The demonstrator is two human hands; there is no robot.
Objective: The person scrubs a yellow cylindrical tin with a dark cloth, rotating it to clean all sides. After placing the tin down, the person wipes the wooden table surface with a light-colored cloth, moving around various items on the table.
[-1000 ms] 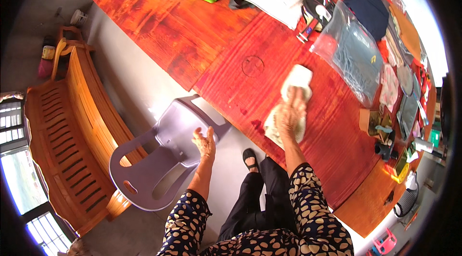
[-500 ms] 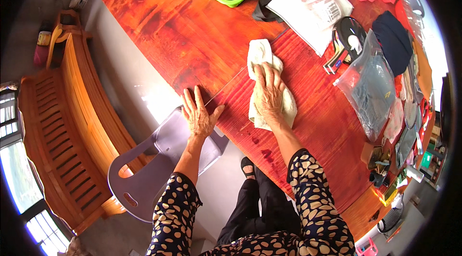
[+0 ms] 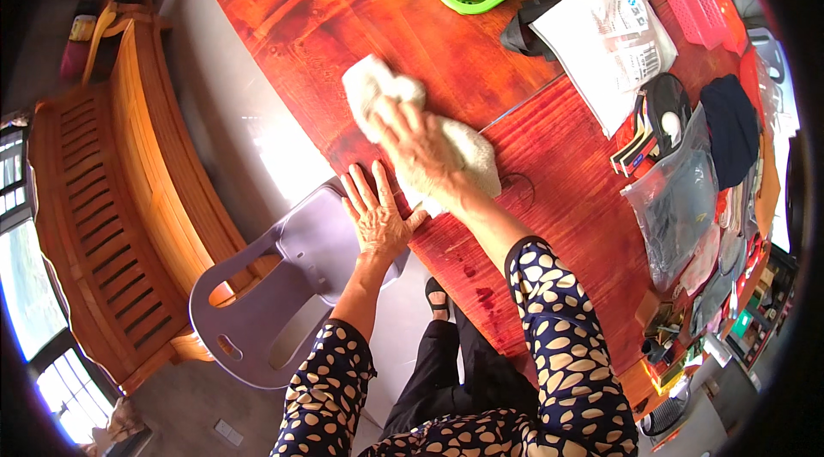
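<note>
My right hand [image 3: 418, 151] presses down on a crumpled off-white cloth [image 3: 470, 148] and holds it against the red wooden table [image 3: 558, 199]. Its fingers are slightly smeared by motion. The cloth spreads out in front of the fingers and to the right of the palm. At the table's left edge my left hand [image 3: 378, 215] lies flat with its fingers apart, holding nothing. Small dark wet-looking spots [image 3: 487, 296] mark the tabletop near my body.
A green tray [image 3: 468, 6] with metal bowls stands at the far side. Toward the right lie a white package [image 3: 605, 41], a clear plastic bag [image 3: 674, 208], a dark cloth item [image 3: 730, 131] and a pink basket [image 3: 693, 6]. A purple chair [image 3: 257, 311] and wooden bench [image 3: 112, 234] stand left.
My right hand has swept the cloth left across the table, closer to my left hand. The left hand stays at the table's edge. The view has shifted slightly.
</note>
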